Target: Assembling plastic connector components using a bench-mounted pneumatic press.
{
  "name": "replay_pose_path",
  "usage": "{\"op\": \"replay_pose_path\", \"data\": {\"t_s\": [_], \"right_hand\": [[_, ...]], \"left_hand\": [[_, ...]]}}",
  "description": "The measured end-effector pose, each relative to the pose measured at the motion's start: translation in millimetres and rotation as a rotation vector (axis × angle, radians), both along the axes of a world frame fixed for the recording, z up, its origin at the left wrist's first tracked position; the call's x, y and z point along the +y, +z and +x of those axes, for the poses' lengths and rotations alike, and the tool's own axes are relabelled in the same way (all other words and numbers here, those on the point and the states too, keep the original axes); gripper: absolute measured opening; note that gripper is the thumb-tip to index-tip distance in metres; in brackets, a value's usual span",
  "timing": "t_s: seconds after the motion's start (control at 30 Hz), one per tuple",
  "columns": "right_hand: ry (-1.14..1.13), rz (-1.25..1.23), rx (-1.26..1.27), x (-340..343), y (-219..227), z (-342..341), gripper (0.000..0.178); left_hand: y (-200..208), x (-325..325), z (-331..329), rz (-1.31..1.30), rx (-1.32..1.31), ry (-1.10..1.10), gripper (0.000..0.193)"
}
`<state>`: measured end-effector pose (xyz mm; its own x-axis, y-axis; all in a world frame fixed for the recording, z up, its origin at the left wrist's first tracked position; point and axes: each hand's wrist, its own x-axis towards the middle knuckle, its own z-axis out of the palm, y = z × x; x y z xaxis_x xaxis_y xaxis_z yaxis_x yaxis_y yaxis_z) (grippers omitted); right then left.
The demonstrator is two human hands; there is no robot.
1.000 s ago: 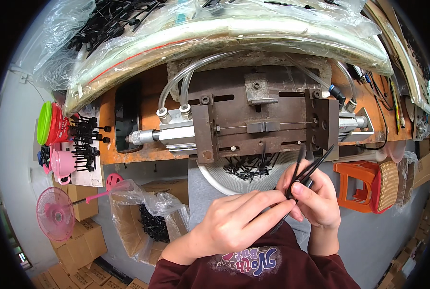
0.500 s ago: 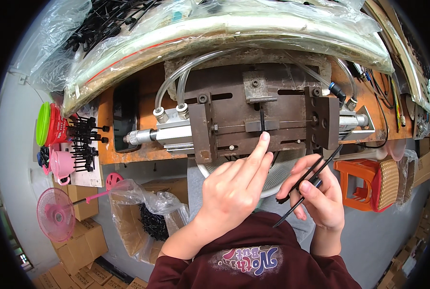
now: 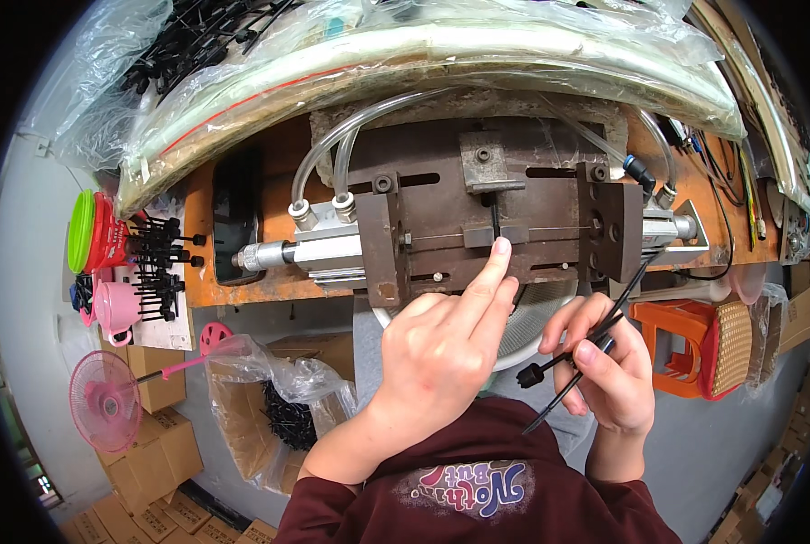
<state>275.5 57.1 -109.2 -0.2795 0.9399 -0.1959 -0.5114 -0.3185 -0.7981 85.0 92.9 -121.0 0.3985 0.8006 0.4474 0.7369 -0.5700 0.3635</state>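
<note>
My left hand [image 3: 441, 358] reaches up to a brown metal clamping fixture [image 3: 536, 204]. Its index finger is stretched out, the tip touching the near end of a thin black rod [image 3: 496, 218] in the fixture's middle slot. Nothing is visibly gripped by this hand, though the thumb is hidden. On the right, below the fixture, my right hand [image 3: 609, 363] is closed round thin black plastic rods [image 3: 553, 408]. They cross between thumb and fingers, and one has a round knob [image 3: 530, 375] at its end.
Air cylinders [image 3: 328, 249] with clear tubes flank the fixture. A phone [image 3: 237, 213] lies left on the wooden bench [image 3: 292, 295], near several black knobbed parts [image 3: 158, 295]. A white basket [image 3: 536, 322] sits below; a lined box [image 3: 242, 426] holds black parts. An orange stool [image 3: 663, 349] stands right.
In my right hand the rods have turned slightly, and the knobbed end shows more clearly. My left index fingertip has shifted slightly up along the rod.
</note>
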Motion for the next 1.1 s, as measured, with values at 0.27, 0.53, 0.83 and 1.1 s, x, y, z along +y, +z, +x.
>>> {"op": "replay_pose_path", "data": {"t_s": [0.27, 0.53, 0.83, 1.1], "right_hand": [[-0.112, -0.062, 0.055, 0, 0, -1, 0.009], [-0.076, -0.071, 0.038, 2, 1, -14, 0.022], [-0.030, -0.013, -0.117, -2, -7, -5, 0.023], [0.073, -0.073, -0.073, 0, 0, 2, 0.031]], "left_hand": [[17, -9, -12, -0.265, -0.382, -0.284, 0.034], [24, -25, -17, -0.230, -0.415, -0.251, 0.036], [-6, -4, -7, 0.070, -0.016, -0.072, 0.029], [2, 2, -3, 0.026, 0.034, -0.054, 0.025]]}}
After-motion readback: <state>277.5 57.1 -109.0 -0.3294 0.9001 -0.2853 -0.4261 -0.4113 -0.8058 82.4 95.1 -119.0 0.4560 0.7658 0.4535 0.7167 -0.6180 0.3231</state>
